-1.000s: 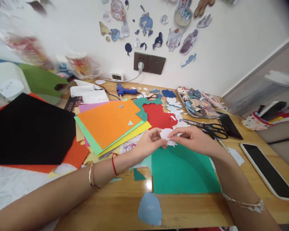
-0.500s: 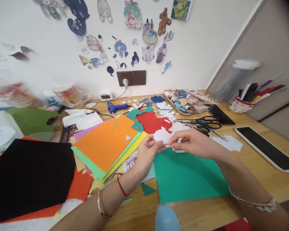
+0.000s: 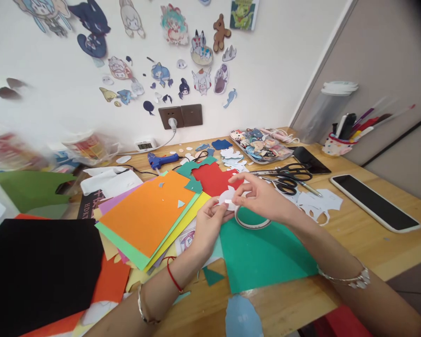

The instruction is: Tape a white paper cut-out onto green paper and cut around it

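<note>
A small white paper cutout [image 3: 225, 195] is pinched between the thumb and fingers of my left hand [image 3: 210, 217]. My right hand [image 3: 257, 196] is closed at the cutout's right edge, its thumb and forefinger on a short white strip of tape [image 3: 228, 201] that lies against the paper. Beneath the right hand, a roll of tape [image 3: 254, 226] rests on the green sheet [image 3: 266, 257]. Behind the hands lie a red paper piece [image 3: 210, 178] and a cut dark-green piece [image 3: 195, 167].
Orange paper [image 3: 147, 210] tops a colored stack on the left, beside a black sheet [image 3: 42, 271]. Scissors [image 3: 294, 172], a pen [image 3: 310, 188], a white-edged phone [image 3: 375, 202] and a pen cup [image 3: 337, 144] sit right. A blue glue gun [image 3: 163, 160] lies behind.
The view has shifted slightly. My right fingers have moved from below the cutout's edge onto its right side, and the tape roll shows more fully beneath the hand.
</note>
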Tool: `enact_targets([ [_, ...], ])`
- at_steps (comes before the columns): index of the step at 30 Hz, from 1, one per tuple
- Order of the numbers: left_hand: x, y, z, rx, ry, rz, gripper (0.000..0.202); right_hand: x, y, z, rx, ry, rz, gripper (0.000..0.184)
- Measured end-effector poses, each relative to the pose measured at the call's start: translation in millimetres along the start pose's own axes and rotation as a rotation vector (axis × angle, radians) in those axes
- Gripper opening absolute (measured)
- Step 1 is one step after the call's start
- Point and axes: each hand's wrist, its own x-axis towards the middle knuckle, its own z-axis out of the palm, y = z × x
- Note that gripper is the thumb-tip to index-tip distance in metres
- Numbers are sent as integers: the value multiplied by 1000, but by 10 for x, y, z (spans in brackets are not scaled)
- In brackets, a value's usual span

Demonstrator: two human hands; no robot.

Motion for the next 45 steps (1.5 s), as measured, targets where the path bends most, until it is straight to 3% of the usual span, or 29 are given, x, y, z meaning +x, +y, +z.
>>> enact_targets([
  [10,-14,-27,1,43,11,33,16,44,91,56,-76,100,-9,26],
  [18,-5,-37,-6,83,18,67,20,29,69,80,-124,98,-50,22],
  [26,-11,-50,-51,144,42,183,20,-26,-26,183,-480,217,-92,20],
  [34,2,-86,-77,134,73,225,19,-31,-29,96,-630,246,-183,16],
  [45,6,-109,-129,147,70,218,18,-70,9,4,-688,149,-207,16],
])
